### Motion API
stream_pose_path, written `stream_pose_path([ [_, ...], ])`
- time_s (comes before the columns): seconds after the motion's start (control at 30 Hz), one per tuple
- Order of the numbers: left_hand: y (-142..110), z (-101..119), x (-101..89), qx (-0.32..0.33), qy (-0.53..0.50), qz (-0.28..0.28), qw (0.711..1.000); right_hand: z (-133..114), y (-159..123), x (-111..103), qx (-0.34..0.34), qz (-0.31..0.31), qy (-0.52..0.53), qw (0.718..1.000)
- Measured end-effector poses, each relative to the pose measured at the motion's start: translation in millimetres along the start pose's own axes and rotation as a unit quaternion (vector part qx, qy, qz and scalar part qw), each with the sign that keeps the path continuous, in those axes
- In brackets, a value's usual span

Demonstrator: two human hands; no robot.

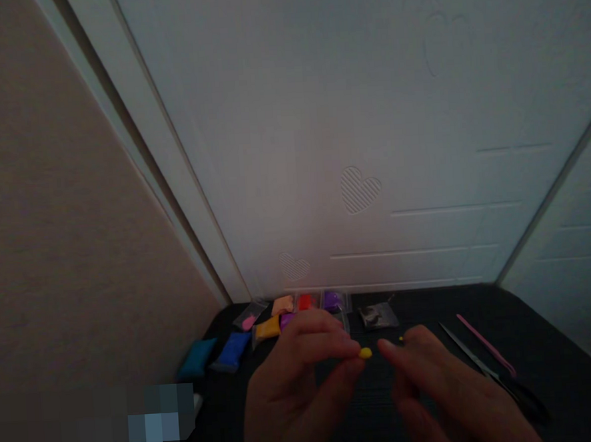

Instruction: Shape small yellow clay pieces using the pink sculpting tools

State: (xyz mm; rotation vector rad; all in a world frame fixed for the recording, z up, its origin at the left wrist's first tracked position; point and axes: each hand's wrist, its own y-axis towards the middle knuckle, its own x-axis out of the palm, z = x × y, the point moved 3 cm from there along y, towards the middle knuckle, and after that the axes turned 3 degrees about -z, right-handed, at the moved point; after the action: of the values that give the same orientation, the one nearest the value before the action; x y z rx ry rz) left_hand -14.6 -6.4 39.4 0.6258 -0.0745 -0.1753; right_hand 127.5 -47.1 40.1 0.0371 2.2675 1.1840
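Observation:
My left hand (298, 381) is raised above the dark table (559, 365), thumb and fingertips pinched on a small yellow clay piece (366, 353). My right hand (438, 385) is beside it, its fingertips curled close to the yellow piece, with a tiny yellow bit (401, 338) on one finger. Behind my hands lie several small bags of coloured clay: blue (232, 351), teal (198, 357), yellow-orange (267, 328), pink (250, 319), peach (282, 305), red (305, 302) and purple (332, 301).
A clear bag with dark contents (377, 315) lies behind my right hand. Black scissors (489, 369) and a thin pink tool (486, 344) lie to the right. A white wall with heart patterns (359, 189) stands just behind the table.

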Motion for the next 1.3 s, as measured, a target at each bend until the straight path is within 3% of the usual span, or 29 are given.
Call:
stream_pose_path([
  [0.27, -2, -4, -2.0, 0.056, 0.016, -0.055, 0.997, 3, -3, 7, -0.019, -0.027, 0.003, 0.999],
  [0.5, -2, -3, -1.1, 0.062, 0.025, -0.053, 0.996, 1, -3, 4, -0.002, -0.013, 0.004, 1.000],
  [0.7, -2, -2, -1.3, 0.059, 0.034, -0.050, 0.996, 4, -8, 5, 0.000, -0.041, 0.004, 0.999],
  [1.3, -4, -2, 4.2, 0.041, 0.040, -0.097, 0.994, -1, 2, -5, 0.034, 0.087, 0.008, 0.996],
])
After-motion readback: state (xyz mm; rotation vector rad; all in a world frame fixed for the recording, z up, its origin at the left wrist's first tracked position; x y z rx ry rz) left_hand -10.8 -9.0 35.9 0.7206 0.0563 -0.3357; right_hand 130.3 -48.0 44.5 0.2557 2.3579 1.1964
